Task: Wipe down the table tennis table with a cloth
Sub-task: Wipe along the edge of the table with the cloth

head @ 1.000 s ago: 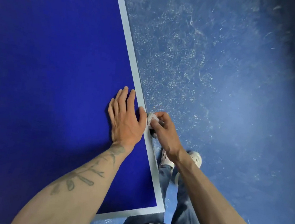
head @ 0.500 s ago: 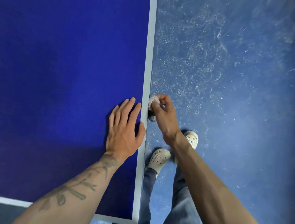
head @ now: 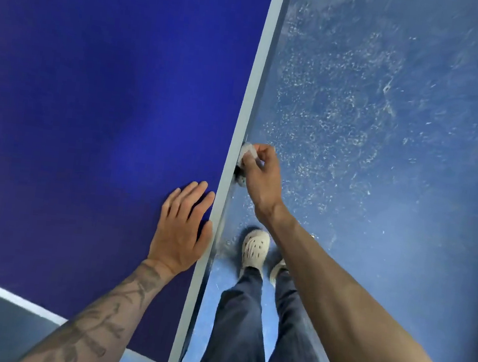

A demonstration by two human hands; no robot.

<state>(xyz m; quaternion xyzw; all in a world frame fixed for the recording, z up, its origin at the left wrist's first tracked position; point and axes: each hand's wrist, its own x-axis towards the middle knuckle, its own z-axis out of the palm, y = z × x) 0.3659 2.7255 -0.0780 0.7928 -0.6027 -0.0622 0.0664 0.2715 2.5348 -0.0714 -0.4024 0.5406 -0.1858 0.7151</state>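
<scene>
Cloth [head: 246, 151], bunched small, is pinched in the right hand [head: 262, 176] against the side edge of the worktop [head: 91, 104], near its corner. The left hand [head: 181, 228] lies flat on the blue top, fingers straight. Judged progress: edge wiping is under way; whether the top is already wiped cannot be told.

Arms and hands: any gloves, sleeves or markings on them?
No gloves or sleeves show. The left forearm carries a dark leafy-branch tattoo reaching the wrist of the left hand. The right forearm and right hand show no markings or jewellery.
</scene>
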